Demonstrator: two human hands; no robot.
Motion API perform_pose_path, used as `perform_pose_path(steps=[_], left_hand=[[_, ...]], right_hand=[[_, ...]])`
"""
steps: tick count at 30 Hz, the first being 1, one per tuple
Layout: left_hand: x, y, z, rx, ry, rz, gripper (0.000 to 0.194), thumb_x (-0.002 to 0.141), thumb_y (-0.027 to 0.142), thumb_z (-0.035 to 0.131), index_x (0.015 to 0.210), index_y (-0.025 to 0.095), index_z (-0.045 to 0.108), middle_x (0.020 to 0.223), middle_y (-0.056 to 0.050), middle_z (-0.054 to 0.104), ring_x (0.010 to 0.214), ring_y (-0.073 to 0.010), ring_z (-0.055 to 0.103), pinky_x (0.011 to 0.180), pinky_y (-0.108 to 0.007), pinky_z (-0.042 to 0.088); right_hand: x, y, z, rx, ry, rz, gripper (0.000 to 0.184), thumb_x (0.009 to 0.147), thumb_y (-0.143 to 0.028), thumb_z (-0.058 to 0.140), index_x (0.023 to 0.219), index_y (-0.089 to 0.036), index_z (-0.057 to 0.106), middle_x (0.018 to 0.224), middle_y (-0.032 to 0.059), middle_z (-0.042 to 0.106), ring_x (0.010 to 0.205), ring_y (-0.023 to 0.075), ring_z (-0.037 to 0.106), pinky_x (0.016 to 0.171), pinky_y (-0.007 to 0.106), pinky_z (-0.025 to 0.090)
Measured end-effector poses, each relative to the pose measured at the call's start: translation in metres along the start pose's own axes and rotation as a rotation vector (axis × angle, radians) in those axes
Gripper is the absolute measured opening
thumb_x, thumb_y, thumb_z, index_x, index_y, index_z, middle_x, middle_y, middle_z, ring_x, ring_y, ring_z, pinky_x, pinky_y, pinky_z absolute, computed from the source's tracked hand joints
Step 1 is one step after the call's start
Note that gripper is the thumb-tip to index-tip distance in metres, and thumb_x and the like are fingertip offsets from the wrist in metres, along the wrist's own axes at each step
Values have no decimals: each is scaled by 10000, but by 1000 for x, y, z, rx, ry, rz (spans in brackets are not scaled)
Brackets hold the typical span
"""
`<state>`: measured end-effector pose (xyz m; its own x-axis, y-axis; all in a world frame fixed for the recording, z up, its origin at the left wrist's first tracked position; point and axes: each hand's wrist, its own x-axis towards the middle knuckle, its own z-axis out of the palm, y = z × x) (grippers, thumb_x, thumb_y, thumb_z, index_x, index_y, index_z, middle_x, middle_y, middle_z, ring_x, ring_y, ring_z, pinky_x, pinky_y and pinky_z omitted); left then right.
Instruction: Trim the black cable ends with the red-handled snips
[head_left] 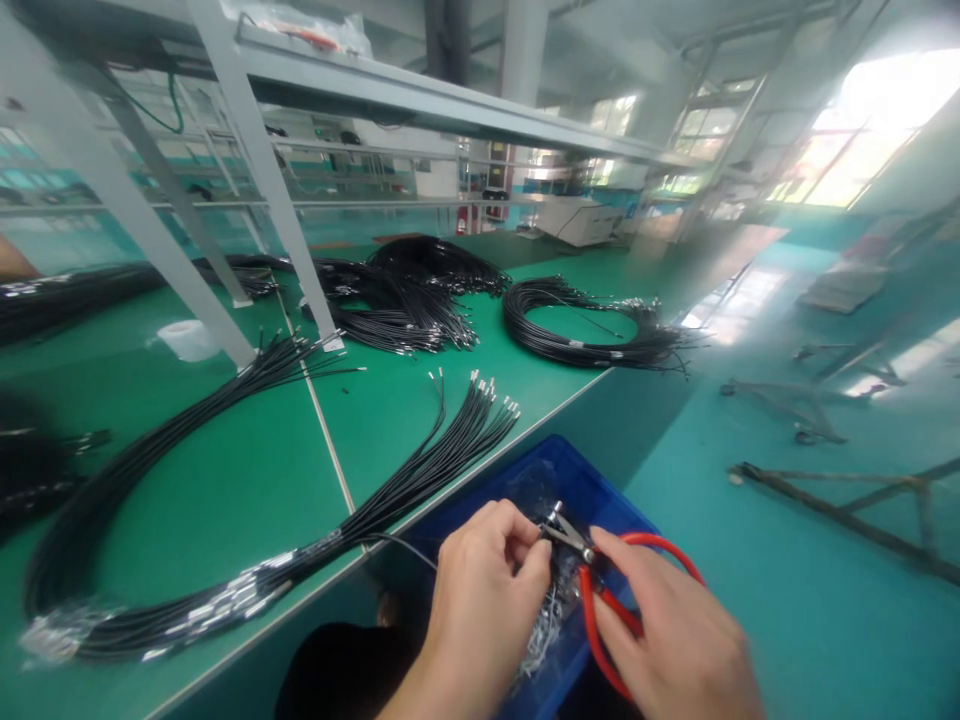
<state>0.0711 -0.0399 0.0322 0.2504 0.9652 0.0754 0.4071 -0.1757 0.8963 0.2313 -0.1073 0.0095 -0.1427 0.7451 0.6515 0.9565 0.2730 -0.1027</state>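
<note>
Left hand (487, 580), above the blue bin (604, 495), pinches a thin black cable (405, 546) between thumb and fingers, its end mostly hidden by the fingertips. Right hand (675, 620), also over the bin, is wrapped around the red handles of a pair of scissors (587, 556), whose blades stand apart just beside the left fingertips. Loose silvery bits (541, 640) lie inside the bin. Left of the bin, a curved bundle of black cables (431, 470) with pale tips rests on the green table (247, 480); beyond the bin, a cable coil (570, 350) lies at the table's edge.
</note>
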Motion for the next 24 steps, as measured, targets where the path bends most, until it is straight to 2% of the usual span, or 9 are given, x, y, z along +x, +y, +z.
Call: perform_pose_path(steps=[4,10,17,24], left_hand=[[0,2,1,74,26,49,151,744,172,571,598,201,545,580,26,541,505,-119,483,507,-222,331],[-2,2,0,81,78,96,145,727,157,589,593,207,566,578,23,553,498,-126,495,494,-224,325],[-2,1,-1,242,54,126,153,765,185,565,617,208,538,614,25,568,517,-121,524,509,-220,348],[-2,2,-2,252,37,132,158,778,192,566,628,208,521,618,28,562,524,-120,525,515,-221,351]], right_hand=[[-2,3,4,-43,-26,-60,353,852,-216,542,1169,-62,524,892,135,715,749,237,684,681,333,510],[-4,4,9,-49,-36,-68,354,856,-209,544,1178,-66,520,896,127,718,728,222,682,669,311,503],[-3,3,11,-39,-41,-63,316,871,-190,512,1163,-70,523,898,125,728,697,204,693,641,288,512],[-5,4,12,-6,-60,-48,299,868,-176,510,1150,-80,528,914,129,728,694,208,702,627,293,532]])
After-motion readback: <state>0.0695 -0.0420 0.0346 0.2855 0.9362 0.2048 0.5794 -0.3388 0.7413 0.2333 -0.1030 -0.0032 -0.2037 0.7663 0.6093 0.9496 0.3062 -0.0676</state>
